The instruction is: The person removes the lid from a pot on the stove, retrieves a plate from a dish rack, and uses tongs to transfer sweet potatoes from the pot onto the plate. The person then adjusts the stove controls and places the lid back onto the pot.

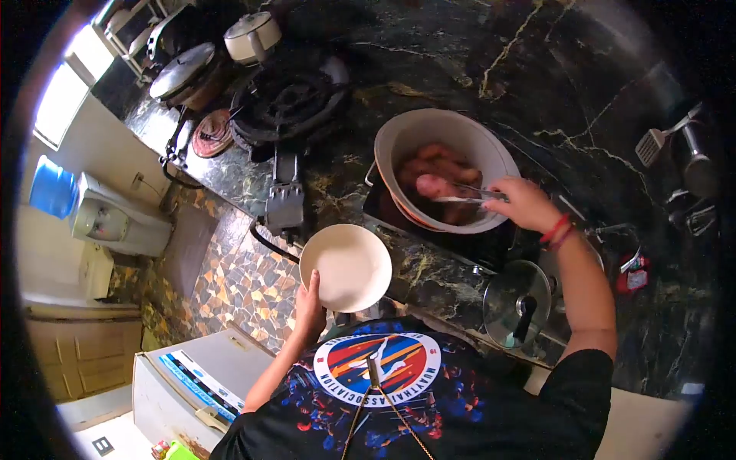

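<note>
My left hand (pixel 310 307) holds a cream-coloured round plate (pixel 346 267) by its left edge, thumb on the rim; the plate's surface is bare. My right hand (pixel 523 204), with a red band at the wrist, is closed around metal tongs (pixel 469 195) over a large pot (pixel 497 157). Between the tongs' tips is a reddish piece of food (pixel 435 186). More reddish-brown pieces (pixel 441 157) lie inside the pot, which sits on a dark stove (pixel 479 244).
A glass lid (pixel 510 307) lies right of my body. Left of the pot are a black burner (pixel 284 100), a lidded pan (pixel 184 73) and a white pot (pixel 251 37). Utensils (pixel 667 138) are at the far right; a water dispenser (pixel 107 215) stands at left.
</note>
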Demonstrator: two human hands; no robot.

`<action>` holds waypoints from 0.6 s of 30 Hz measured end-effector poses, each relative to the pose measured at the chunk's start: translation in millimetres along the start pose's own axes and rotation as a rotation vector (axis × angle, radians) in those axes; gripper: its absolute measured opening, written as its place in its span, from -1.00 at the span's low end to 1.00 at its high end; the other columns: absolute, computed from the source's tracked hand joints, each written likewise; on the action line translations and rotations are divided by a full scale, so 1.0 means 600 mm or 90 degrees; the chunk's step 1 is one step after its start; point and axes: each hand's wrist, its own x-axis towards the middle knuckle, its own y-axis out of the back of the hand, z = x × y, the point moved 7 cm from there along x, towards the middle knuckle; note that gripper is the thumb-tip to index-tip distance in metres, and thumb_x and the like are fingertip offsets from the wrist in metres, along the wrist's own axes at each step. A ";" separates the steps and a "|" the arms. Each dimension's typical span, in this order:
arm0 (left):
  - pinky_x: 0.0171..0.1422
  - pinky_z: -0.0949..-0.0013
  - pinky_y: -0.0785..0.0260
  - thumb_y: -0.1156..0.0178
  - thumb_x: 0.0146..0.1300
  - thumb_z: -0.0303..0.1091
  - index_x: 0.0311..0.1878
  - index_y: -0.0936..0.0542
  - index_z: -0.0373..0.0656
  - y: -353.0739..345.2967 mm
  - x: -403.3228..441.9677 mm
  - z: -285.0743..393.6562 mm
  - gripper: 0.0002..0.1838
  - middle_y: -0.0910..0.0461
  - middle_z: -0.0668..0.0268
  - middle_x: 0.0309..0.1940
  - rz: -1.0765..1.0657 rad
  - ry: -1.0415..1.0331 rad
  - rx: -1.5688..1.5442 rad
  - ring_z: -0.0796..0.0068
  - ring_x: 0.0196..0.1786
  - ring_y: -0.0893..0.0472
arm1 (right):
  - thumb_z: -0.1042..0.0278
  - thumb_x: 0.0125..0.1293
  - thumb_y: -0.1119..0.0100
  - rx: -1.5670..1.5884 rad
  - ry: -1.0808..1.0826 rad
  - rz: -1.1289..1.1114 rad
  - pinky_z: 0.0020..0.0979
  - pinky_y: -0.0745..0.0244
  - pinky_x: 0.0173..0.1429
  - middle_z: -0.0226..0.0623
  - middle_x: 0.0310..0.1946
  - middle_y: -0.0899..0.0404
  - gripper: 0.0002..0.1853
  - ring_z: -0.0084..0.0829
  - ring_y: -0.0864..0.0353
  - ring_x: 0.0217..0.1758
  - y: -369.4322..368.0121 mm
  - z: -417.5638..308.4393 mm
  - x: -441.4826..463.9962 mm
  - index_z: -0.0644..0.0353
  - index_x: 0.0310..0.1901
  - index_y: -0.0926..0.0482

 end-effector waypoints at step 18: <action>0.25 0.01 -0.32 0.08 0.39 0.11 0.36 -0.15 -0.17 -0.026 0.060 -0.110 -0.34 -0.31 0.12 0.26 -0.196 0.049 -0.138 0.11 0.27 -0.38 | 0.12 0.13 -0.25 -0.139 -0.013 0.069 -0.10 -0.53 -0.20 -0.13 -0.23 -0.57 -0.67 -0.06 -0.60 -0.19 0.082 -0.050 -0.013 0.18 -0.22 -0.49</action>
